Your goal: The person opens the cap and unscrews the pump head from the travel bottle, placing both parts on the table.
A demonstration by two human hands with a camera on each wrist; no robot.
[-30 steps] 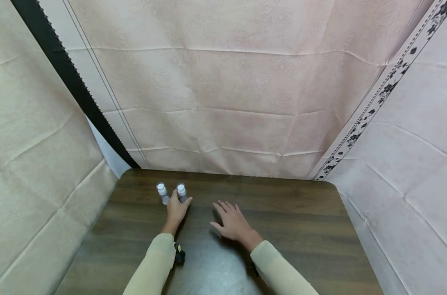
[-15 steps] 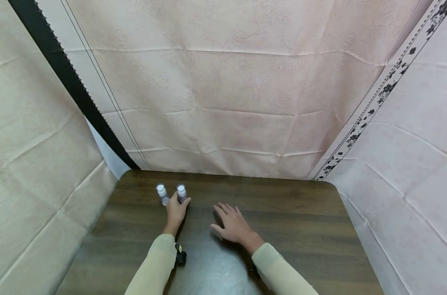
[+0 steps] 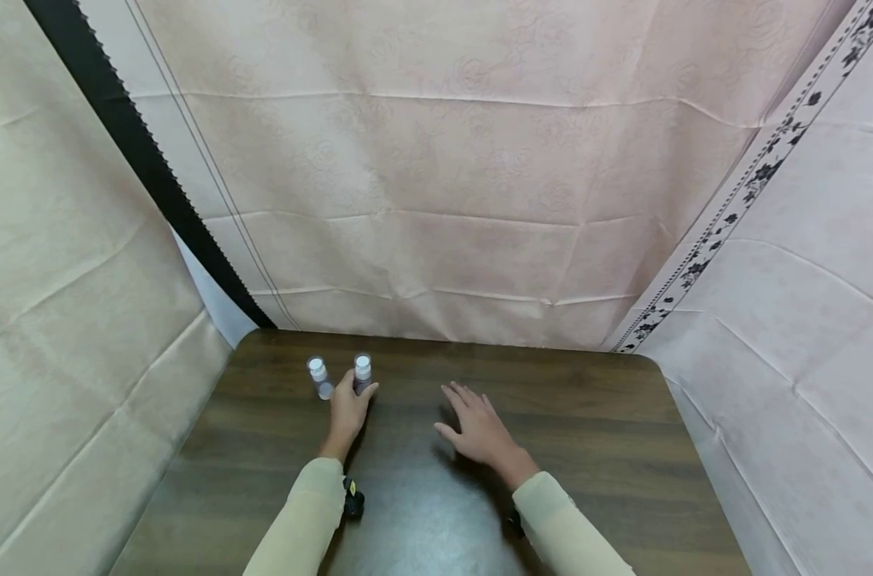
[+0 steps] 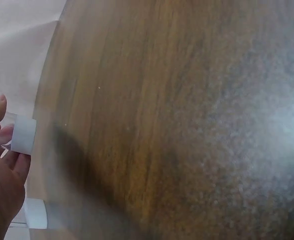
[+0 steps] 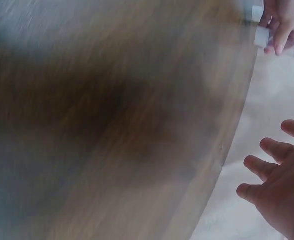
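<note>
Two small clear bottles with white caps are at the far left of the table. Around the right-hand bottle [image 3: 362, 374] my left hand [image 3: 346, 412] curls its thumb and fingers. The other bottle [image 3: 319, 379] stands just to the left, apart from the fingers. In the left wrist view the held bottle's white cap [image 4: 24, 134] shows beyond the fingers, with the other bottle's cap [image 4: 36, 213] below it. My right hand [image 3: 479, 428] hovers over the table with fingers spread and holds nothing. Its straight fingers [image 5: 262, 167] show in the right wrist view.
The dark wooden table [image 3: 587, 416] has rounded far corners. A pale pink cloth [image 3: 436, 200] hangs behind it, with a cream cloth [image 3: 69, 320] on the left and a white cloth [image 3: 803, 360] on the right.
My right hand has moved to the right and slightly away from me. The held bottle has shifted slightly to the right in my left hand, widening the gap between the bottles.
</note>
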